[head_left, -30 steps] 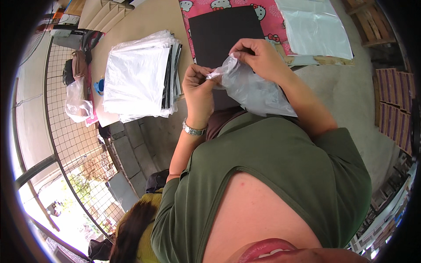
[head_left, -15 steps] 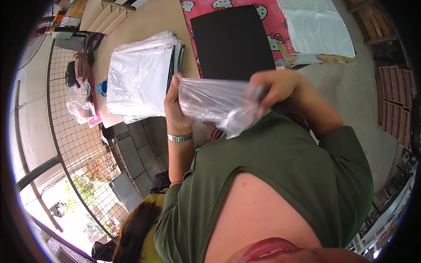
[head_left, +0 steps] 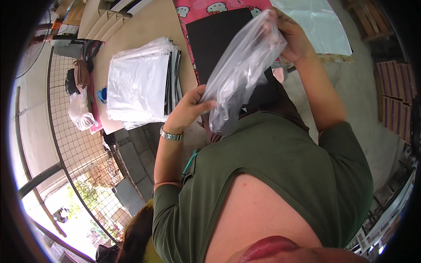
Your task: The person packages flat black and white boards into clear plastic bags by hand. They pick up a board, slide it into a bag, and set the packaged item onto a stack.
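Observation:
A clear plastic bag point(head_left: 245, 65) is stretched slantwise between my two hands, above the near part of a black board point(head_left: 212, 41). My left hand point(head_left: 190, 105) pinches its lower left edge between thumb and fingers. Up at the far right end, my right hand point(head_left: 291, 37) grips the other edge, its fingertips partly behind the film. The bag's loose bottom hangs crumpled close to my shirt. The black board lies flat on a pink patterned cloth point(head_left: 197, 8). To the left sits a stack of plastic-wrapped white and black sheets point(head_left: 138, 83).
The stack rests on a tan tabletop point(head_left: 147, 24) with folded cardboard point(head_left: 103, 24) at its far end. A pile of clear plastic sheets point(head_left: 320, 26) lies at the far right. Striped boxes point(head_left: 394, 101) stand on the right, and wire mesh point(head_left: 63, 131) runs along the left.
My right hand has risen away from me to the far right, pulling the bag from level to slanted and opening it out. My left hand has come slightly nearer and rightward.

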Available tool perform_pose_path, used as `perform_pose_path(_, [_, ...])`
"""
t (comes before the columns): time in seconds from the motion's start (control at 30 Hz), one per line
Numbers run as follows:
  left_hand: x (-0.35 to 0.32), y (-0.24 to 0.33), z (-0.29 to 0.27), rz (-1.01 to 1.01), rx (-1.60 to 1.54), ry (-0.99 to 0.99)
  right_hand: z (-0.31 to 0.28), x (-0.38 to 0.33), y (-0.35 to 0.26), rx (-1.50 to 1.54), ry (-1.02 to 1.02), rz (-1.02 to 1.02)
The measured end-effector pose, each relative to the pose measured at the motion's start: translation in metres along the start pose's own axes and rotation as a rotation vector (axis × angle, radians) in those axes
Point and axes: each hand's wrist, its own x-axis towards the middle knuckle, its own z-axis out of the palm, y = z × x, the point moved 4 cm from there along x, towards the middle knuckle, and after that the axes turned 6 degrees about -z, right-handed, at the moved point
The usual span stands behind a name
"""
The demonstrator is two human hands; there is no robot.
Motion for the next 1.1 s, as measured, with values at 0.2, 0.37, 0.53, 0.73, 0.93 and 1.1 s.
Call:
perform_pose_path(0.2, [0.0, 0.031, -0.058, 0.368, -0.658, 0.353, -0.018, -0.005, 0.023, -0.714, -0.502, 0.436])
perform_pose_path(0.37, [0.017, -0.015, -0.042, 0.101, -0.182, 0.043, -0.027, 0.028, -0.004, 0.049, 0.068, -0.143])
perform_pose_path(0.53, [0.031, -0.023, -0.095, 0.26, -0.887, 0.108, -0.04, 0.026, 0.021, -0.004, -0.064, 0.168])
perform_pose_path(0.73, [0.116, -0.013, -0.129, 0.171, -0.973, 0.195, -0.088, 0.055, 0.014, -0.024, 0.119, 0.077])
perform_pose_path(0.93, [0.222, 0.01, -0.171, -0.015, 0.225, 0.792, -0.157, 0.143, 0.042, -1.598, 0.361, -0.005])
perform_pose_path(1.1, [0.257, 0.014, -0.177, -0.098, 1.379, 0.497, -0.174, 0.145, 0.058, -2.001, 0.235, -0.181])
